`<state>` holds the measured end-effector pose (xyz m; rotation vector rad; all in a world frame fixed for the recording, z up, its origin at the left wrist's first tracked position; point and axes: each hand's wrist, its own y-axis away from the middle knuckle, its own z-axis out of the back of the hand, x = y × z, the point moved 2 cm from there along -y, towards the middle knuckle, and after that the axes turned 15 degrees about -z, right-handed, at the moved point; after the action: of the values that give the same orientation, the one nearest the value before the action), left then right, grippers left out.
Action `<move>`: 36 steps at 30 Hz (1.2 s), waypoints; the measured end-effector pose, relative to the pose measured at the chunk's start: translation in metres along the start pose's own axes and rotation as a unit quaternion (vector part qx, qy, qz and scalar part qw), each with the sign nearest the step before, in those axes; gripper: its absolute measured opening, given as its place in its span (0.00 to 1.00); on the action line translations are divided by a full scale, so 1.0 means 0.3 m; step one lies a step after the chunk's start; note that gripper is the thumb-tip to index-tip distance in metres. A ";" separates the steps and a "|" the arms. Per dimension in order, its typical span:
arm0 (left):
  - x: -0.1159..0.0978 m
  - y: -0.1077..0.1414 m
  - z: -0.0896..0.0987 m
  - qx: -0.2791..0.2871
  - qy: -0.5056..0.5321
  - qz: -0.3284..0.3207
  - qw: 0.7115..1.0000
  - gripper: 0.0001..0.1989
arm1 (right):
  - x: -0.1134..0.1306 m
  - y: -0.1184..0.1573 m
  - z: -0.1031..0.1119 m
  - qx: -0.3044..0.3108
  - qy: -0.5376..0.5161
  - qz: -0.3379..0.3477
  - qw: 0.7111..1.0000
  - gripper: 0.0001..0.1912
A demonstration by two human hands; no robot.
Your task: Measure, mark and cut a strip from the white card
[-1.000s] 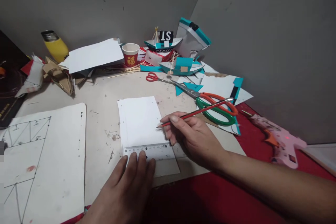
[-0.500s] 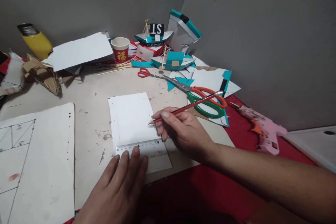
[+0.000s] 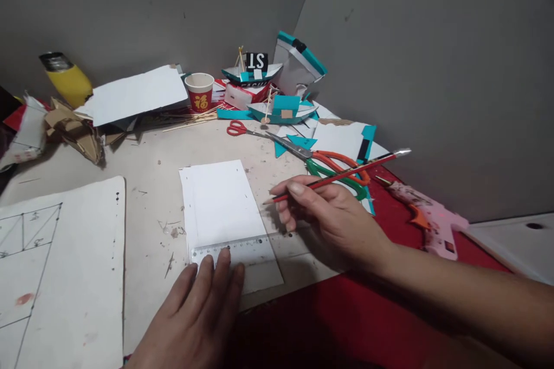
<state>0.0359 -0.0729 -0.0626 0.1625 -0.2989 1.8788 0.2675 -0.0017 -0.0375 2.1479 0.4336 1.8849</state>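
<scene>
A clear ruler [image 3: 255, 246] lies across the lower part of a white sheet [image 3: 220, 202], and its right end reaches past the sheet's edge. My left hand [image 3: 194, 305] presses on the ruler with its fingers stretched out. Between thumb and fingers, my right hand [image 3: 324, 213] grips a red and black pencil [image 3: 346, 173]. The pencil's tip points left, just off the sheet's right edge, and its silvery end points up to the right. Short pencil marks show near the sheet's left side.
Orange-and-green-handled scissors [image 3: 322, 161] and small red scissors [image 3: 237, 128] lie behind my right hand. A pink glue gun [image 3: 433, 216] rests at right. Paper boats [image 3: 281, 109], a red cup [image 3: 199, 92] and a yellow bottle [image 3: 69, 81] stand behind. A ruled-line board [image 3: 90, 265] lies left.
My right hand has moved right with the pencil, taking its tip off the white sheet. My left hand stays on the ruler. The view has tilted slightly upward.
</scene>
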 end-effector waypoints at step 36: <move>-0.006 -0.001 0.031 0.037 0.013 0.001 0.999 0.43 | -0.075 -0.034 -0.034 -0.019 -0.007 -0.015 1.000 0.13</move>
<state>0.0365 -0.0770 -0.0541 0.1875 -0.2123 1.8942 0.2542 -0.0009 -0.0606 2.1172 0.4207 1.8469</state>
